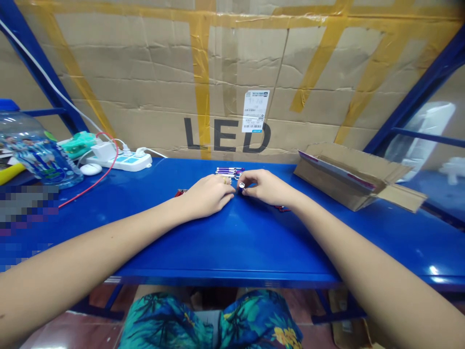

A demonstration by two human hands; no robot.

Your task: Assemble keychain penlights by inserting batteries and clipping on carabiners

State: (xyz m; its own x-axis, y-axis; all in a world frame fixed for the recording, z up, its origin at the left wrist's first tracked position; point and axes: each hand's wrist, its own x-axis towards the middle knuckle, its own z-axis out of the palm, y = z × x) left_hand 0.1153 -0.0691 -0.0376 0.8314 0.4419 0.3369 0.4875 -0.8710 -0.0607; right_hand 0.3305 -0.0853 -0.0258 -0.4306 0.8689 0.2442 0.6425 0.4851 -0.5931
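My right hand [264, 186] pinches a small dark-blue cylinder with a round silvery end [241, 186] between thumb and fingers, just above the table. Close on its left, my left hand [210, 195] rests low with bent fingers pressed together; whatever they may hold is hidden. Behind both hands lies a row of slim blue-and-silver pens [228, 170], partly covered by the fingers. A small red object [179, 193] shows beside the left hand, and another red piece [282, 209] peeks out under the right wrist. Neither red thing can be made out clearly.
An open cardboard box [334, 179] stands on the blue table [218, 242] at the right. At the left are a white power strip [131, 161], a red cable [98, 182], a white mouse [90, 169] and a large bottle [39, 150]. Behind rises a big carton [152, 87].
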